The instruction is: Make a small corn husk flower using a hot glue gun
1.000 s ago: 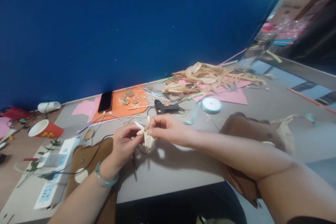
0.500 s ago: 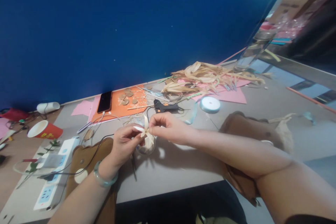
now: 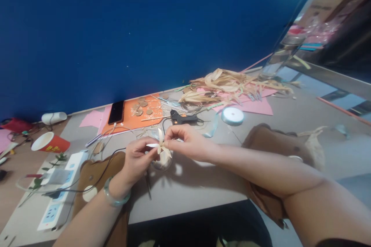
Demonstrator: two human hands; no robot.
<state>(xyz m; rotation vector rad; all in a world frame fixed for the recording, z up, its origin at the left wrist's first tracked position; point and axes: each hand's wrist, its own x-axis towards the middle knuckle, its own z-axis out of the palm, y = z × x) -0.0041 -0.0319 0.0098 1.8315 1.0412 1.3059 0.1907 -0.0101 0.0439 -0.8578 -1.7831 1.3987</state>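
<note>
A small pale flower (image 3: 159, 145) with pointed petals, apparently made of dried husk, is held between my two hands above the table. My left hand (image 3: 139, 157), with a green bangle at its wrist, pinches it from the left. From the right, the thumb and fingertips of my right hand (image 3: 184, 141) close on its other side. Just below the flower a round clear container (image 3: 162, 162) stands on the table, partly hidden by my fingers. A thin dark tool (image 3: 148, 185) lies under my left hand.
Behind my hands lie a glue gun (image 3: 184, 117), a ribbon roll (image 3: 232, 115), a heap of dried husks (image 3: 223, 81) and an orange sheet (image 3: 136, 119) with a phone (image 3: 116, 112). Left are a power strip (image 3: 63, 189) and tipped paper cup (image 3: 55, 143). A blue partition (image 3: 145, 27) rises behind.
Both hands stay almost in place with the flower between them. The flower's petals have turned slightly and show more plainly. The whole view has shifted a little.
</note>
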